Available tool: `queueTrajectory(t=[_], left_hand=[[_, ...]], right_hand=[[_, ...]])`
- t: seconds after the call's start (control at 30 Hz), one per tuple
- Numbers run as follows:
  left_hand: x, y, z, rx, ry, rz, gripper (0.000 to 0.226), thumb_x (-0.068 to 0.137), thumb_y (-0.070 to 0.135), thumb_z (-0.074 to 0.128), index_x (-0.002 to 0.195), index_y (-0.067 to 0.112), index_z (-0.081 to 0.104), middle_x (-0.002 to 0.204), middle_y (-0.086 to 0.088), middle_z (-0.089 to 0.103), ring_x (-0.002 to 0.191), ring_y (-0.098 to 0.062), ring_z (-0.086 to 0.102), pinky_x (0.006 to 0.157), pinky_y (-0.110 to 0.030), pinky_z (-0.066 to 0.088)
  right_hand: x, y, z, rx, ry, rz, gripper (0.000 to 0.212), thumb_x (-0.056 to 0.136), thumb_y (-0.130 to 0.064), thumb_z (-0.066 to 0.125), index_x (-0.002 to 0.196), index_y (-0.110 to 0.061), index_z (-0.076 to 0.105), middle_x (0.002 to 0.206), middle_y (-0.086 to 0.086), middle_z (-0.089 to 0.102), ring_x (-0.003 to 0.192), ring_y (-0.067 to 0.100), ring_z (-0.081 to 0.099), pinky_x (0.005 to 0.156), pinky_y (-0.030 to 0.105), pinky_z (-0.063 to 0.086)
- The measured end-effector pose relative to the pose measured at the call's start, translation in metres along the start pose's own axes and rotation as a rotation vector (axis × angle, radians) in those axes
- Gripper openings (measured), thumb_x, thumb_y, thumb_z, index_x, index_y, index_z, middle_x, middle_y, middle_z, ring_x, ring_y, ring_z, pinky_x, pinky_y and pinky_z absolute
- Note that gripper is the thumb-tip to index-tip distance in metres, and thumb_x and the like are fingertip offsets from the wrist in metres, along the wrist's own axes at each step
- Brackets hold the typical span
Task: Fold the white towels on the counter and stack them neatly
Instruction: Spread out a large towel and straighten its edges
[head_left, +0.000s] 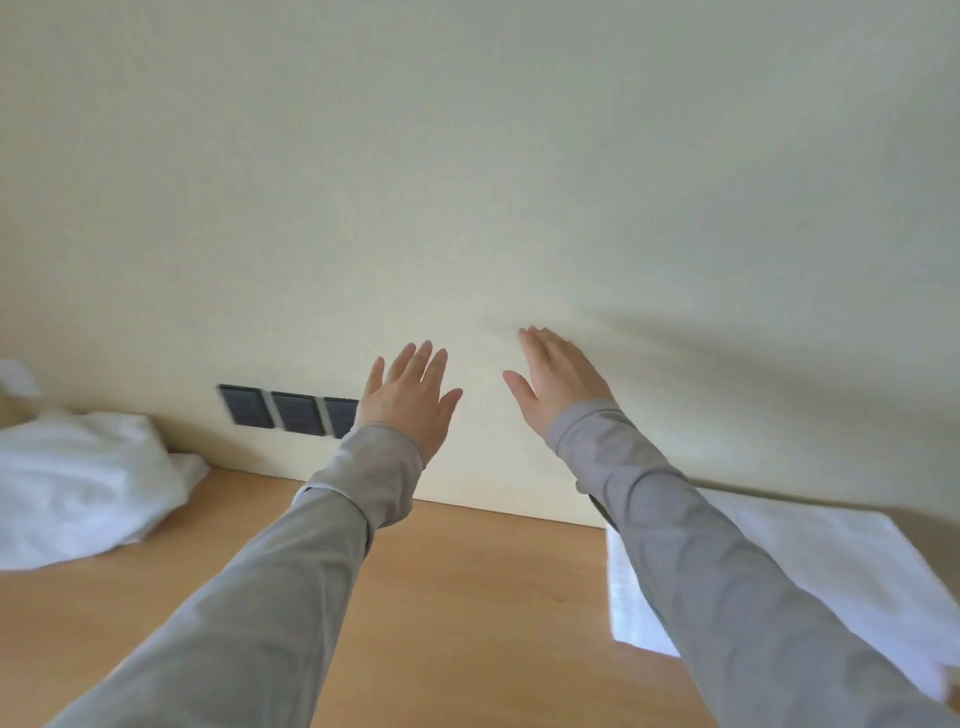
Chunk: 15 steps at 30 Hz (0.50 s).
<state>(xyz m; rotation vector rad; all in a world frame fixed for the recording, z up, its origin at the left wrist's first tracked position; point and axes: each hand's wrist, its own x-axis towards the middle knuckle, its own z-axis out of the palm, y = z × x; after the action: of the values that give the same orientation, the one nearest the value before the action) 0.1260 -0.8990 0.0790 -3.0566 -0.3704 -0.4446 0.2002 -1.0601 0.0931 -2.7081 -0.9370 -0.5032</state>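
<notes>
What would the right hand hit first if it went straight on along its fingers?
Most likely the bare wall: the right hand is open and nothing shows between them, though depth is unclear.

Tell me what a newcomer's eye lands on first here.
First come the two raised hands at centre, the left hand and the right hand, both open with straight fingers before the cream wall, holding nothing. Next, a crumpled white towel heap lies on the wooden counter at far left, and a flat folded white towel lies at right, partly hidden by the right arm. A row of dark wall plates sits beside the left hand.
</notes>
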Motion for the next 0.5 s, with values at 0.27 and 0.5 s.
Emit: queueTrajectory(t=[0.27,0.5], left_hand=[[-0.107,-0.232,-0.067,0.075,0.046,-0.284,0.055,0.1,0.043,0.019,0.15,0.022,0.009,0.159,0.004,0.004,0.145,-0.013,0.001,0.118,-0.038,0.004],[-0.211,-0.402,-0.113,0.151,0.108,-0.519,0.054,0.1,0.043,0.021,0.148,0.019,0.017,0.157,0.003,0.015,0.144,-0.014,0.008,0.118,-0.037,0.008]], right_hand=[[0.031,-0.236,0.022,0.027,-0.028,-0.2,0.054,0.098,-0.031,0.036,0.143,-0.006,0.022,0.148,0.009,0.03,0.137,0.023,0.026,0.11,0.034,0.022],[0.046,-0.424,0.037,-0.042,-0.013,-0.442,0.056,0.098,-0.034,0.034,0.145,-0.008,0.018,0.15,0.006,0.026,0.139,0.02,0.023,0.11,0.036,0.025]])
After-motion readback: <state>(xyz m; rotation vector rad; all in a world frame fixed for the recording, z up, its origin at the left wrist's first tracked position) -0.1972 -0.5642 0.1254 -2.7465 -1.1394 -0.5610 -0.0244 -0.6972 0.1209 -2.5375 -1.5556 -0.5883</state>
